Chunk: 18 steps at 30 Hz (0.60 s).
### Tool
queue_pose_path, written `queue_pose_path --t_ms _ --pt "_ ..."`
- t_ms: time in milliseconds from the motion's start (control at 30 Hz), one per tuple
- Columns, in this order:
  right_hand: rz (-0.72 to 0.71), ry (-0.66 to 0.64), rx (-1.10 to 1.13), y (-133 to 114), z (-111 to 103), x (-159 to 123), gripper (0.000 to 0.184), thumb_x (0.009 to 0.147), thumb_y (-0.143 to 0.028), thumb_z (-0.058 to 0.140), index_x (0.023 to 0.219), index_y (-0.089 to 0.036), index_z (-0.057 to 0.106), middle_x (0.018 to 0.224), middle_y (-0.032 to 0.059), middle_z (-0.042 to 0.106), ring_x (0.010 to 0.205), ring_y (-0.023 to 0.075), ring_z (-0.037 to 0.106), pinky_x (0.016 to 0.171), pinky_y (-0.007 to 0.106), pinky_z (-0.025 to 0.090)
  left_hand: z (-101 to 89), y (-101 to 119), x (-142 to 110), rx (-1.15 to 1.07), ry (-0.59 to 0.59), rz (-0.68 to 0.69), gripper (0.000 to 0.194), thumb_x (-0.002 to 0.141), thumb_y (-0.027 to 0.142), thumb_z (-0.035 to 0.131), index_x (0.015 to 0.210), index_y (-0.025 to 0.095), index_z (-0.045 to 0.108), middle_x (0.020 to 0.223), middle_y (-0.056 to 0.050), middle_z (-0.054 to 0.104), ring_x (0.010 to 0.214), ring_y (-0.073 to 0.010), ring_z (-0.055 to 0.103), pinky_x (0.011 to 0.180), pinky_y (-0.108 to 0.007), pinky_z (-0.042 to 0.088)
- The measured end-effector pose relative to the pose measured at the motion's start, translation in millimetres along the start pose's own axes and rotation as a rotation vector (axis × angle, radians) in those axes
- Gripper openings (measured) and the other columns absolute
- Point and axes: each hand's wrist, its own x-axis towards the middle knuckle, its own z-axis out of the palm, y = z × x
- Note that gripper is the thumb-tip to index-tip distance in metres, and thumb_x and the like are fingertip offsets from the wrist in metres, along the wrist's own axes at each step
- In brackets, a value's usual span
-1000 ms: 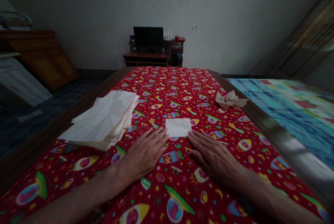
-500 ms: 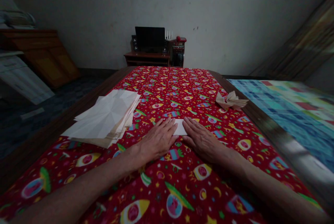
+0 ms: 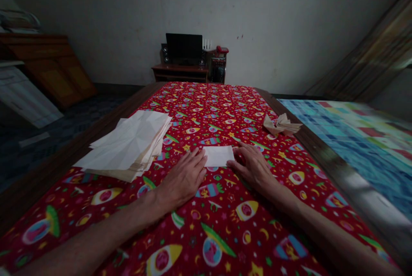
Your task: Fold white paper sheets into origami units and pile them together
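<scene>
paper square (image 3: 219, 156), white and thin, lies flat on a red patterned tablecloth (image 3: 225, 104), between the two hands. left hand (image 3: 183, 180) rests open, palm down, its fingertips at the square's left edge. right hand (image 3: 252, 168) is open too, slightly arched, with its fingers at the right edge. neither hand pinches or clenches anything. the square looks light and flimsy, and it may slide on the cloth, so a gentle pinch at a corner or edge seems the best hold. a stack of creased paper sheets (image 3: 128, 145) sits to the left, and a folded paper shape (image 3: 282, 124) lies further off to the right.
</scene>
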Motion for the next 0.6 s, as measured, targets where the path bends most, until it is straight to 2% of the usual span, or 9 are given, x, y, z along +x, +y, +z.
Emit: queue_pose_path --t_ms 67,167,233,333,400,467,600 --pt "0.087 -0.03 0.1 -5 -2 4 0.017 0.08 -0.035 0.06 0.083 -0.018 0.063 0.102 0.0096 0.064 0.098 0.0232 0.058 0.083 0.038 0.047 -1.1 0 -1 -0.025 0.016 0.002 0.041 0.095 0.023 0.035 0.131 0.008 0.045 0.144 -0.015 0.039 0.135 -0.0242 0.032 0.111 -0.044 0.032" --pt "0.189 0.006 0.244 -13 -5 5 0.011 0.078 -0.029 0.059 0.074 -0.018 0.06 0.087 0.0055 0.065 0.08 0.0182 0.06 0.068 0.029 0.047 -4.4 0 -1 -0.08 0.063 0.007 0.045 0.093 0.02 0.036 0.137 0.01 0.037 0.148 -0.014 0.031 0.138 -0.023 0.026 0.112 -0.041 0.03" --pt "0.233 0.053 0.27 -16 -7 3 0.012 0.078 -0.029 0.057 0.072 -0.019 0.058 0.073 0.0025 0.061 0.066 0.0151 0.056 0.058 0.025 0.043 -6.8 1 -1 -0.107 0.116 0.004 0.052 0.092 0.018 0.037 0.143 0.014 0.025 0.151 -0.013 0.024 0.14 -0.0235 0.02 0.113 -0.043 0.029" --pt "0.246 0.086 0.266 -21 -10 -2 0.014 0.08 -0.03 0.056 0.071 -0.019 0.055 0.064 -0.0003 0.057 0.056 0.0127 0.051 0.051 0.023 0.039 -9.5 3 1 -0.102 0.177 0.007 0.059 0.093 0.017 0.037 0.146 0.019 0.012 0.154 -0.012 0.014 0.141 -0.0261 0.012 0.112 -0.05 0.027" --pt "0.164 0.088 0.253 -24 -12 -5 0.013 0.082 -0.028 0.055 0.073 -0.019 0.054 0.066 0.0 0.057 0.057 0.0124 0.051 0.052 0.022 0.039 -11.3 3 2 -0.081 0.204 0.032 0.061 0.092 0.018 0.038 0.146 0.019 0.009 0.153 -0.014 0.013 0.141 -0.0272 0.011 0.111 -0.051 0.027" --pt "0.012 0.101 0.205 -27 -15 -9 0.011 0.085 -0.025 0.052 0.075 -0.019 0.054 0.073 0.0023 0.058 0.064 0.0134 0.053 0.057 0.023 0.041 -13.5 4 3 -0.056 0.232 0.078 0.06 0.092 0.019 0.041 0.145 0.018 0.013 0.152 -0.015 0.017 0.14 -0.0274 0.015 0.111 -0.051 0.028" --pt "-0.277 0.078 0.031 -33 -21 -18 0.015 0.09 -0.021 0.044 0.082 -0.019 0.057 0.078 0.005 0.059 0.072 0.0152 0.052 0.061 0.025 0.04 -18.3 8 3 -0.009 0.276 0.173 0.041 0.092 0.021 0.044 0.133 0.02 0.038 0.14 -0.011 0.04 0.129 -0.0256 0.034 0.109 -0.049 0.028"
